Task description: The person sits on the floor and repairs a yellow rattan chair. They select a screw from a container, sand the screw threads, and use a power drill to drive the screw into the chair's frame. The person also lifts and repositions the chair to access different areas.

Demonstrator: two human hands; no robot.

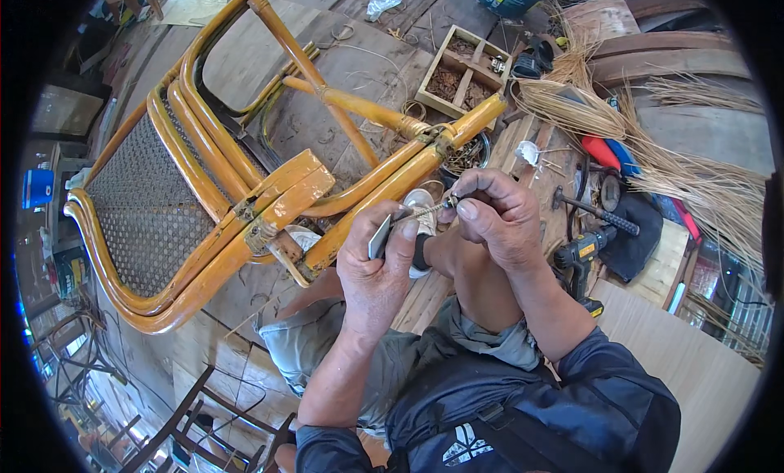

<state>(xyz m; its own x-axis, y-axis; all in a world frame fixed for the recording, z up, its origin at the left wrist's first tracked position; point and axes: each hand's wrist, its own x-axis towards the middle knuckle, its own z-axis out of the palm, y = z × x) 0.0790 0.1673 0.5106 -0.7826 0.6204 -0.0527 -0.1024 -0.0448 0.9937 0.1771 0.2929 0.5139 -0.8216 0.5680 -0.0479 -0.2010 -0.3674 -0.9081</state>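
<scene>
Above my knees, a thin screw-like rod (428,209) with ridges along it stretches between my two hands. My left hand (376,265) pinches one end of the rod and also has a flat pale-grey piece (379,238) between thumb and fingers; its exact kind is unclear. My right hand (505,220) closes thumb and fingertips on the rod's darker end. Just beyond both hands, a glossy orange-brown rattan chair frame (122,289) lies tipped over, with a woven mesh panel (147,212) on its left side. Near my left hand is the frame's cut, squared end (314,175).
A divided wooden box (425,97) sits beyond the chair. To the right lie a hammer (608,217), a cordless drill (578,257), a dark pouch (633,236) and bundled rattan strips (563,110). Dark chair frames (175,428) stand at lower left.
</scene>
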